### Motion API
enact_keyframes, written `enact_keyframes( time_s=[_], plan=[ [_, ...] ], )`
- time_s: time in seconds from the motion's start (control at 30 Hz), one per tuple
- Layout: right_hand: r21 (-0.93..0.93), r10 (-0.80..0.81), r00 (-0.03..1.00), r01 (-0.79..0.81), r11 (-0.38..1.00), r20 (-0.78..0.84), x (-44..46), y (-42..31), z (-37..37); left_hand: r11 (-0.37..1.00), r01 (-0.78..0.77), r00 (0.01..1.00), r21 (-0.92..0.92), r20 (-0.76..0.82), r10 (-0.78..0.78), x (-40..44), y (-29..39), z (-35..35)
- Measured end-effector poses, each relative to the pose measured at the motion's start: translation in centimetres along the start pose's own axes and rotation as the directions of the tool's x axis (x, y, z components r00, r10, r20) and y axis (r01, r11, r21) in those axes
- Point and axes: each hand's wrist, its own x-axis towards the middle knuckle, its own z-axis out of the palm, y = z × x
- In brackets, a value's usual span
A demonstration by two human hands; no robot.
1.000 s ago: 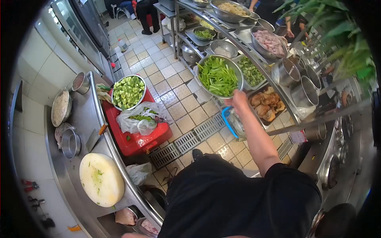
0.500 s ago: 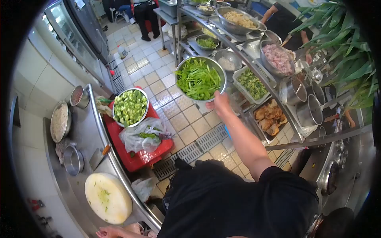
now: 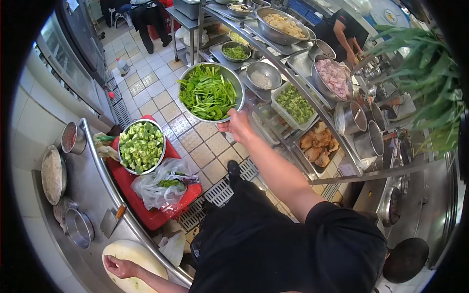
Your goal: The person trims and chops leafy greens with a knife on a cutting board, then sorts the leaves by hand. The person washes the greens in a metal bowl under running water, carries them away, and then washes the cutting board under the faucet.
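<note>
My right hand (image 3: 237, 125) grips the near rim of a metal bowl (image 3: 237, 87) filled with cut green leafy stalks (image 3: 207, 93). The bowl is held up over the tiled floor, beside the steel rack. My left hand (image 3: 120, 267) is above the round pale cutting board (image 3: 128, 250), its fingers curled; whether anything is inside them is hidden. A cleaver (image 3: 112, 220) with a wooden handle lies on the steel counter (image 3: 105, 195) just beyond the board.
A bowl of broccoli (image 3: 141, 147) and a plastic bag of greens (image 3: 163, 188) sit on a red stand (image 3: 146, 217) at left. The steel rack (image 3: 293, 73) at right carries raw meat (image 3: 332, 78), a broccoli tub (image 3: 295, 107) and browned meat (image 3: 318, 142). Another person (image 3: 342, 36) works behind it.
My left hand has come up from the bottom edge to over the cutting board, its fingers now curled. My right hand still holds the bowl, which has shifted left in view as the camera turned.
</note>
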Motion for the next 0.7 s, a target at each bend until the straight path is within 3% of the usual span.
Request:
enact_keyframes(
  time_s=[0.07, 0.13, 0.33, 0.37, 0.4, 0.53, 0.6, 0.67, 0.7],
  plan=[
    [0.005, 0.027, 0.999, -0.027, 1.000, 0.024, 1.2, -0.2, 0.4, 0.993, 0.117, 0.992, -0.020, 0.051, -0.116, -0.5, 0.6, 0.9],
    [0.023, 0.062, 0.997, -0.063, 0.998, 0.044, 2.5, -0.5, 0.7, 0.987, 0.104, 0.992, 0.125, 0.054, -0.112, -0.8, 1.6, 1.2],
    [0.013, 0.065, 0.991, -0.067, 0.998, 0.119, 12.1, 3.2, 0.5, 0.973, 0.047, 0.993, 0.225, 0.097, -0.070, -4.0, 4.2, 3.0],
    [-0.060, 0.107, 0.990, -0.101, 0.993, 0.096, 13.9, 4.1, 0.4, 0.977, -0.047, 0.995, 0.208, 0.096, 0.028, -5.2, 5.7, 3.7],
    [-0.021, 0.140, 0.986, -0.139, 0.990, 0.095, 14.1, 3.5, 0.7, 0.972, -0.145, 0.987, 0.185, 0.099, 0.128, -6.3, 7.3, 5.0],
    [-0.068, 0.169, 0.983, -0.164, 0.984, 0.076, 15.8, 2.7, -0.1, 0.904, -0.197, 0.957, 0.380, 0.274, 0.094, -8.7, 11.5, 9.1],
    [-0.038, 0.211, 0.969, -0.208, 0.977, 0.129, 18.1, 4.2, -0.3, 0.943, -0.231, 0.919, 0.238, 0.373, 0.131, -9.1, 12.0, 10.5],
    [-0.018, 0.293, 0.935, -0.295, 0.955, 0.202, 22.4, 9.2, -1.0, 0.980, -0.175, 0.905, 0.091, 0.406, 0.124, -10.3, 15.0, 13.4],
    [-0.014, 0.320, 0.927, -0.323, 0.946, 0.198, 24.0, 11.2, -1.2, 0.993, -0.095, 0.875, 0.074, 0.482, 0.048, -10.2, 12.1, 13.8]
  ],
)
